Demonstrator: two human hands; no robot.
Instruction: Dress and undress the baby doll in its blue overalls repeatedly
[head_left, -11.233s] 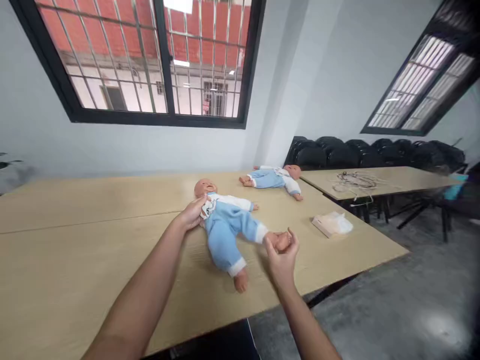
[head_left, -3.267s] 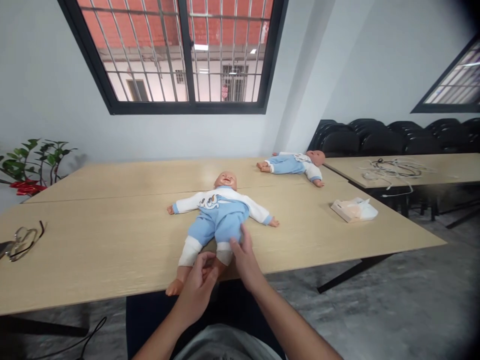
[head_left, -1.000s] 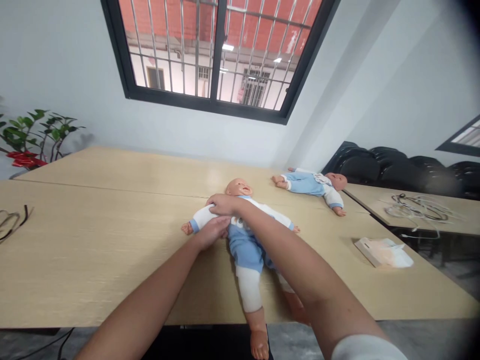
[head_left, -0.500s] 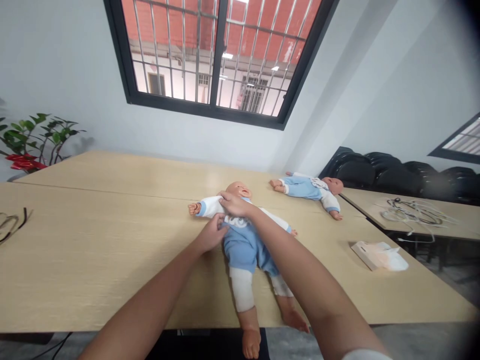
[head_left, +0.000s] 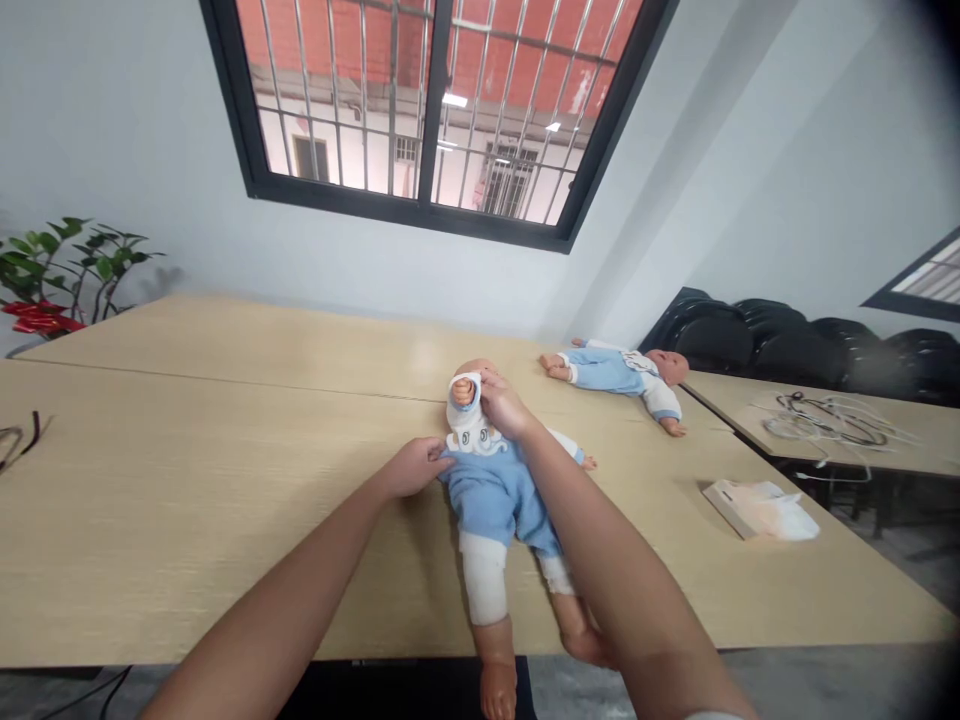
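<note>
While the baby doll (head_left: 495,495) lies on its back at the worktop's (head_left: 187,520) near edge with its feet overhanging, the left hand (head_left: 411,467) pinches the blue garment at its side. The right hand (head_left: 502,405), its forearm crossing the doll's body, is closed on the white sleeve raised over the face. A tissue pack (head_left: 761,508) lies toward the right edge, and a second doll (head_left: 615,370) lies beyond.

- You get bright, even daylight from the barred window (head_left: 427,110) ahead.
- Shadows on the table (head_left: 187,470) are soft and faint, with a pale sheen near its far edge.
- Straight lines bow toward the edges, and the right corners go dark and blurred.
</note>
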